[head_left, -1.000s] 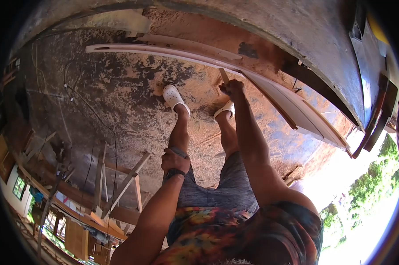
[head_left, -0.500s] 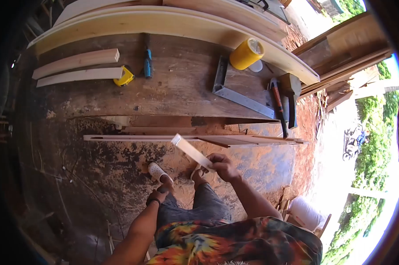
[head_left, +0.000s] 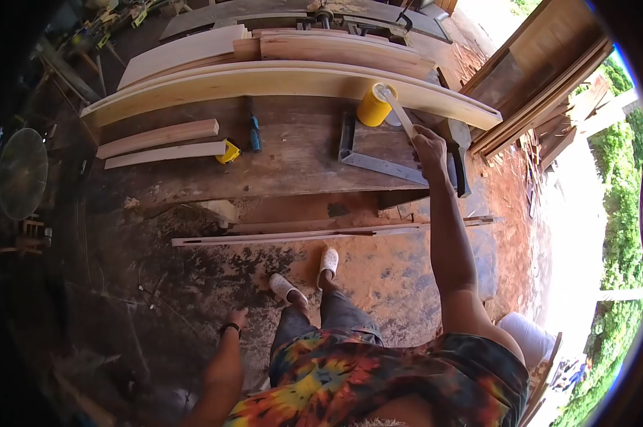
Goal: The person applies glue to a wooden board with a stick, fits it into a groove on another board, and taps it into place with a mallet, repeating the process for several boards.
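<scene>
My right hand (head_left: 430, 151), arm stretched over the workbench, is closed round one end of a flat wooden stick (head_left: 402, 116). The stick's far end lies at the mouth of a yellow jar (head_left: 373, 107); whether it dips inside is hard to see. A pale round lid (head_left: 394, 119) shows partly behind the stick. Just left of this hand lies a metal try square (head_left: 382, 166) on the bench. My left hand (head_left: 237, 318) hangs beside my leg with a dark band at the wrist. It appears empty, its fingers loosely apart and small in view.
On the workbench (head_left: 293, 160) lie a blue-handled tool (head_left: 255, 134), a yellow tape measure (head_left: 227, 151) and two wooden strips (head_left: 158, 137). Long boards (head_left: 286, 82) run along the back. A long, narrow wooden piece (head_left: 264, 238) stretches along the bench's near side.
My right hand has swung forward and right with the stick, from before my body to the yellow jar. My left hand has come off my leg. The view has tilted up.
</scene>
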Available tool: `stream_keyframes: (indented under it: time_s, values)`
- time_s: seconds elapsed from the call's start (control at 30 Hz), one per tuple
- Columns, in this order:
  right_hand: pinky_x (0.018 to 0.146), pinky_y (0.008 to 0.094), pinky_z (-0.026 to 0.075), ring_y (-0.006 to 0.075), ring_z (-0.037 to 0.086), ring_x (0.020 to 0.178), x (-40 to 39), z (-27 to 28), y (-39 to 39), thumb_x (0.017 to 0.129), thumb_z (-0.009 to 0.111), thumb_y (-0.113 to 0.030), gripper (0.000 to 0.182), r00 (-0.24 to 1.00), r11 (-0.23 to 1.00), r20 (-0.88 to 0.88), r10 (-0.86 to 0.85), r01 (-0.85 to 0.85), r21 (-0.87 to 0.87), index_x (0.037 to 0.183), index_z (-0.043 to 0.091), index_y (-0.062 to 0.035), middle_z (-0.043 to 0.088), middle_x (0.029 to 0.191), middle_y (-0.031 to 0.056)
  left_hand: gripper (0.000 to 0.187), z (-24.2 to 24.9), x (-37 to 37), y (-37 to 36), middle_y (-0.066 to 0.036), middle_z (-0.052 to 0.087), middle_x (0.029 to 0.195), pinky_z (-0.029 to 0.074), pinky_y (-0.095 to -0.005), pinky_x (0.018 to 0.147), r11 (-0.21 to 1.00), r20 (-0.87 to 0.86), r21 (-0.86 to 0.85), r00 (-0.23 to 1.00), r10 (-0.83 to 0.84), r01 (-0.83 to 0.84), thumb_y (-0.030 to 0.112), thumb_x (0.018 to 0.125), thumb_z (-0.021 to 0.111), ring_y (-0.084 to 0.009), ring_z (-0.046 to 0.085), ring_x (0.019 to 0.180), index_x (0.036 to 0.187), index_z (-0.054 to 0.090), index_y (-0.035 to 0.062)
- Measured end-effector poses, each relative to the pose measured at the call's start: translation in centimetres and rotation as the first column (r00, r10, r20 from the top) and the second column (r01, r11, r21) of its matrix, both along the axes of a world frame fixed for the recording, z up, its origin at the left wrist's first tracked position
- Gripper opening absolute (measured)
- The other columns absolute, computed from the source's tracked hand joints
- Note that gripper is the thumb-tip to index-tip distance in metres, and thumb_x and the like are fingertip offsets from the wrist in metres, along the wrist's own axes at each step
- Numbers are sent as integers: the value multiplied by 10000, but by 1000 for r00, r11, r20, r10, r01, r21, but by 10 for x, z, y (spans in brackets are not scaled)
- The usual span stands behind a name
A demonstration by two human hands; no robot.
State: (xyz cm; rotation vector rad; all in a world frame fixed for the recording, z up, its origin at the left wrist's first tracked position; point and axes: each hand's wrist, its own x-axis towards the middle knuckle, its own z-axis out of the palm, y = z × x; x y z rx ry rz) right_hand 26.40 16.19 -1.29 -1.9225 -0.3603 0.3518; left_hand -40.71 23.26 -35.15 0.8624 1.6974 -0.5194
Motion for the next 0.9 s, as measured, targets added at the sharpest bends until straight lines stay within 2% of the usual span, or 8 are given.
stream_keyframes:
  time_s: [0.27,0.33,0.4,0.5,0.67,0.73,0.83,0.9]
  values:
    - [492,279,472,131,586,539,56,-7,27,814,581,-118,370,999,995,-31,-19,16,-96,1145,735,-56,699,768,66,368,34,61,-49,-109,689,971,571,-389,679,992,143,50,984,105,-113,328,947,644,-269,693,799,1070,650,-19]
    - [492,275,468,128,583,540,79,-30,25,811,589,-114,370,997,999,-75,27,-30,-39,1144,730,-37,693,765,66,344,-96,6,-63,-109,684,904,566,-413,676,894,390,193,804,-448,404,319,934,654,-279,697,799,1023,650,-14]
    - [501,262,468,127,578,536,86,-36,25,799,606,-101,384,993,993,-71,98,-102,-56,1156,717,-16,686,765,66,406,-79,17,-82,-177,674,1038,566,-416,623,821,262,282,784,-563,496,330,969,609,-292,674,778,1156,627,-30]
    - [536,264,498,137,604,588,84,-41,26,802,601,-106,456,984,988,-117,133,-141,-62,1240,665,0,699,838,87,448,98,108,-78,-206,673,1104,586,-425,689,981,86,69,981,176,-182,326,961,619,-305,694,850,1208,606,-48]
    - [621,265,508,135,623,665,89,-46,12,857,645,-216,500,968,971,-86,237,-239,-14,1290,615,32,699,890,90,412,128,132,-78,-165,713,1003,573,-402,692,986,61,162,998,17,-26,347,916,645,-283,703,816,1084,698,-25]
    - [711,275,508,156,641,749,79,-36,0,909,647,-318,562,945,988,297,134,-150,30,1330,571,47,699,886,111,408,142,141,-66,-159,713,995,571,-394,684,987,74,159,997,-32,20,350,907,657,-280,701,809,1083,700,-16]
    - [758,298,491,169,613,803,66,-36,-29,952,614,-373,587,996,995,82,22,-30,91,1350,543,53,681,910,131,429,139,149,-47,-174,698,1075,578,-376,698,967,100,202,979,-175,152,363,954,623,-234,707,813,1180,649,-1]
    - [759,315,463,170,557,805,59,-61,-52,980,583,-362,545,977,995,200,-73,56,87,1327,555,59,637,914,120,441,94,150,-31,-169,705,1065,575,-372,695,825,128,544,956,-264,155,366,933,657,-229,707,805,1172,659,-4]
